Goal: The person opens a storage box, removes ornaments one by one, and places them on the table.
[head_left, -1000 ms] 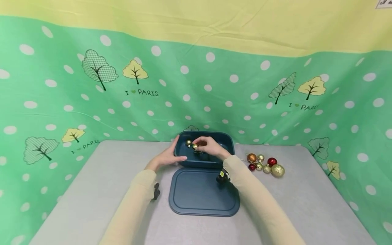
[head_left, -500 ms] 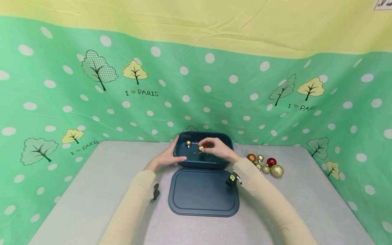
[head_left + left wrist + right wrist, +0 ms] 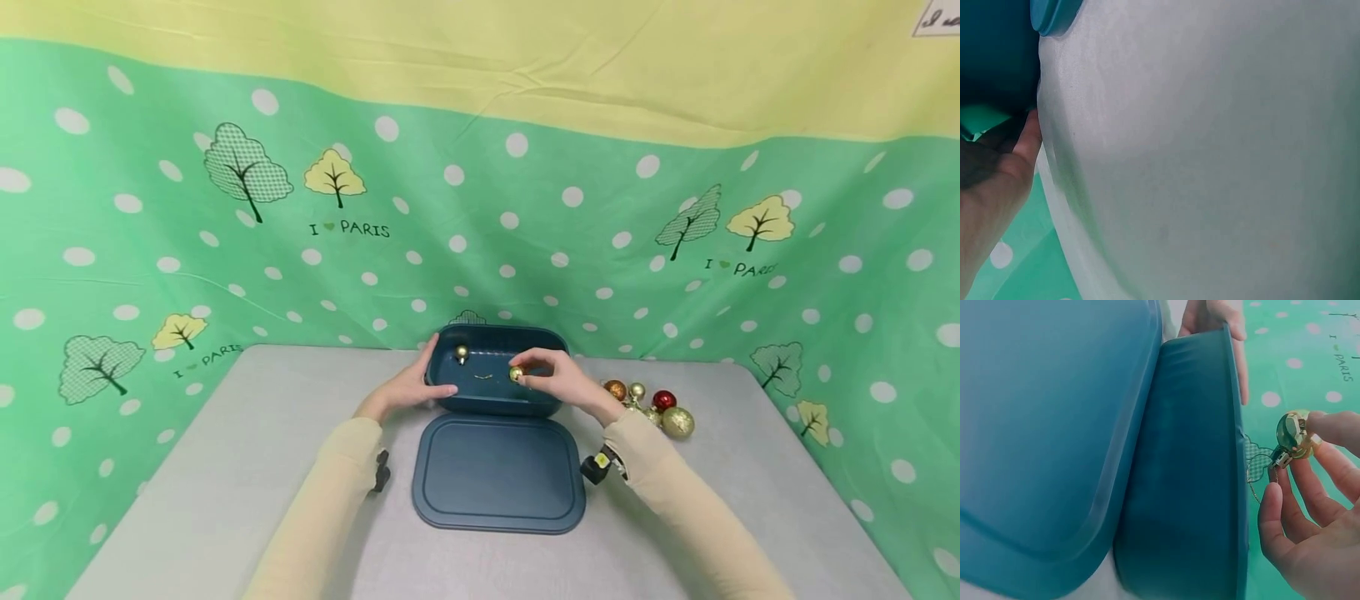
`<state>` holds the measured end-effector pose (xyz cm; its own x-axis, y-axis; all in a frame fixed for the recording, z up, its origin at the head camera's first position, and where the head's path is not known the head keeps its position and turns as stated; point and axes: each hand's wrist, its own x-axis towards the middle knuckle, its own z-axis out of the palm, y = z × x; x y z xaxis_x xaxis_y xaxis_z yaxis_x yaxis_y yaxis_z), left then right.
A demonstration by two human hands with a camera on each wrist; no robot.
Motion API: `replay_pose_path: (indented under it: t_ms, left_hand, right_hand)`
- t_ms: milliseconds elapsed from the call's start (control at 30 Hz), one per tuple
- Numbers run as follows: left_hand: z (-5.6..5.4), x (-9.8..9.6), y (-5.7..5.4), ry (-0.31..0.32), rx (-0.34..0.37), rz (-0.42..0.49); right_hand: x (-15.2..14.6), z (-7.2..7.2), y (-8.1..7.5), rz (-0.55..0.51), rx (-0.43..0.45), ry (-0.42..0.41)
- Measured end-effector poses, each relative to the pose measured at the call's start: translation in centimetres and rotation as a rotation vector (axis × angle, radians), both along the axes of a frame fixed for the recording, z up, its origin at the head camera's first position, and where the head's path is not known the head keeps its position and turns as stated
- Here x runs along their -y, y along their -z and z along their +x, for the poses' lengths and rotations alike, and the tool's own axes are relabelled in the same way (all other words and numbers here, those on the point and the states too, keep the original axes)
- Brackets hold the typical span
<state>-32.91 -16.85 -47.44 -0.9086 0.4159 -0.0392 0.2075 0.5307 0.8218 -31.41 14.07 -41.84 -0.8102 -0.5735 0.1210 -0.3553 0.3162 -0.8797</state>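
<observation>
A dark blue open box [image 3: 495, 406] stands at the back of the table, before the cloth. Its front left corner lies under my left hand [image 3: 407, 388], thumb along the front rim and straight fingers against the left side. My right hand [image 3: 561, 381] pinches a small shiny gold bauble [image 3: 1291, 434] between thumb and fingertips, over the right part of the box. From the bauble's cap hangs a thin loop of string [image 3: 1254, 478]. Inside the box, at the left, sits another gold bauble [image 3: 461, 352].
The matching blue lid [image 3: 498, 473] lies flat in front of the box. To the right, partly behind the right forearm, lie several baubles, among them an orange one [image 3: 616, 389], a red one [image 3: 663, 400] and a large gold glittery one [image 3: 678, 422]. A green printed cloth [image 3: 506, 233] hangs behind.
My right hand has moved to the right inside the box's outline, taking the pinched bauble away from the other gold one. My left hand stays at the box corner.
</observation>
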Motion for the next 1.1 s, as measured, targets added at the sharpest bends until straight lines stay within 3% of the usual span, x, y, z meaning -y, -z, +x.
replay_pose_path:
  t_ms: [333,533,767,1000,1100]
  left_hand:
    - [0.1,-0.1,-0.1,-0.016,0.028,0.011]
    - [0.2,-0.2,-0.1,-0.016,0.036,0.010]
    - [0.1,-0.2,-0.1,-0.021,0.042,0.025]
    - [-0.1,-0.1,0.1,-0.015,0.032,0.026]
    - [-0.2,-0.1,0.2,-0.011,0.029,0.024]
  right_hand:
    - [-2.7,1.4,-0.5,0.025,0.001,0.002]
    - [-5.1,2.0,-0.4,0.057,-0.041,0.003]
    - [-8.4,2.6,-0.7,0.084,-0.034,0.075]
    - [-11.1,3.1,-0.5,0.059,0.065,0.171]
    - [-12.1,3.3,-0.3,0.047,0.031,0.173]
